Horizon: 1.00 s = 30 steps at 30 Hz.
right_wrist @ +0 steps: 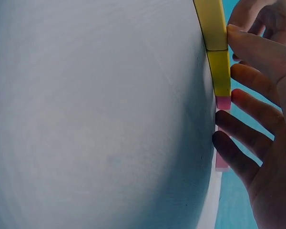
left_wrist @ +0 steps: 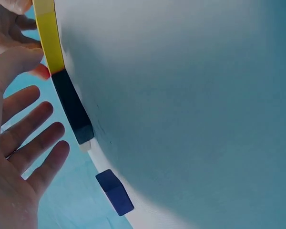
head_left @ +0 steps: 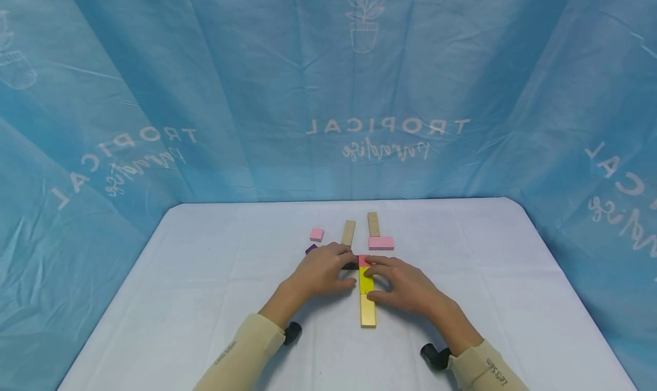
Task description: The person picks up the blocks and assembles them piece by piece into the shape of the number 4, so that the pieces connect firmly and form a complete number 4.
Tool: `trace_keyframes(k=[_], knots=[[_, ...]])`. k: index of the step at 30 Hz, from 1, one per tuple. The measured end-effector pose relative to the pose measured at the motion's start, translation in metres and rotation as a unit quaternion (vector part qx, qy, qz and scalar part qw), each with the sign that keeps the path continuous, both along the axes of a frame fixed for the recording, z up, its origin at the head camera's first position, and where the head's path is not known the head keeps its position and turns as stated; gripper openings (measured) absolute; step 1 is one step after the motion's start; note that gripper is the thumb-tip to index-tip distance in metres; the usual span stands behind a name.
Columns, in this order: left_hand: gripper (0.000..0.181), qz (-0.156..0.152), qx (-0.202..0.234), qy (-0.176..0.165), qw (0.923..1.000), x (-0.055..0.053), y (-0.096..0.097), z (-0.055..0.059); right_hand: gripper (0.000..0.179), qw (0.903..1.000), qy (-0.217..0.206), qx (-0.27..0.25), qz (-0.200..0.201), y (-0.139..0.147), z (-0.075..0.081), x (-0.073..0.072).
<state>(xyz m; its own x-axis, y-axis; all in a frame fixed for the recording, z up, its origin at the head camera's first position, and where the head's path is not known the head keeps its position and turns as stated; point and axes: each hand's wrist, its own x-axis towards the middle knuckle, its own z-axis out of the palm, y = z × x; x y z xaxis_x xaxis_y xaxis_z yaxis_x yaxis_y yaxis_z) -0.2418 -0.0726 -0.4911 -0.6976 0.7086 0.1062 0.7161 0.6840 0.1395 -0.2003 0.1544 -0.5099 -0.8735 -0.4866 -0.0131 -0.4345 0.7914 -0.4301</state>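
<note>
A row of blocks runs away from me along the table: a pale gold block (head_left: 368, 312), a bright yellow block (head_left: 366, 286) and a pinkish-red block (head_left: 363, 260) at its far end. A black block (left_wrist: 72, 107) joins the row from the left, partly hidden in the head view. My left hand (head_left: 323, 270) lies beside the black block with fingers spread, its thumb tip at the yellow block in the left wrist view. On the right side, my right hand (head_left: 402, 282) rests its fairly straight fingers and thumb along the row's edge.
Beyond the hands lie two plain wooden blocks, one left (head_left: 348, 232) and one right (head_left: 373, 224). A long pink block (head_left: 381, 243) touches the right one. A small pink block (head_left: 316, 235) and a purple block (left_wrist: 115, 193) sit to the left. A blue curtain (head_left: 390, 83) stands behind the white table (head_left: 215, 277).
</note>
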Motion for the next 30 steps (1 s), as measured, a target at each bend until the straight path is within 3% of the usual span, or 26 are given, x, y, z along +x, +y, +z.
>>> trace_keyframes(k=[5, 10, 14, 20, 30], knots=[[0.045, -0.041, -0.004, 0.023, 0.9989, 0.008, -0.001, -0.001, 0.044, 1.0, -0.001, -0.009, 0.003, 0.0, -0.001, 0.001], [0.048, -0.06, -0.016, 0.042, 0.9971, 0.016, -0.001, -0.004, 0.045, 1.0, -0.001, -0.001, -0.001, 0.0, -0.001, 0.001], [0.049, -0.057, -0.026, 0.055, 0.9965, 0.02, 0.0, -0.006, 0.046, 1.0, -0.005, 0.003, -0.006, 0.0, -0.001, 0.001], [0.05, -0.052, -0.036, 0.045, 0.9969, 0.025, 0.005, -0.007, 0.05, 0.9998, -0.01, 0.006, -0.013, 0.0, 0.0, 0.002], [0.048, -0.045, -0.041, 0.028, 0.9978, 0.027, 0.008, -0.007, 0.038, 0.9998, -0.003, 0.0, -0.017, -0.001, -0.001, 0.001]])
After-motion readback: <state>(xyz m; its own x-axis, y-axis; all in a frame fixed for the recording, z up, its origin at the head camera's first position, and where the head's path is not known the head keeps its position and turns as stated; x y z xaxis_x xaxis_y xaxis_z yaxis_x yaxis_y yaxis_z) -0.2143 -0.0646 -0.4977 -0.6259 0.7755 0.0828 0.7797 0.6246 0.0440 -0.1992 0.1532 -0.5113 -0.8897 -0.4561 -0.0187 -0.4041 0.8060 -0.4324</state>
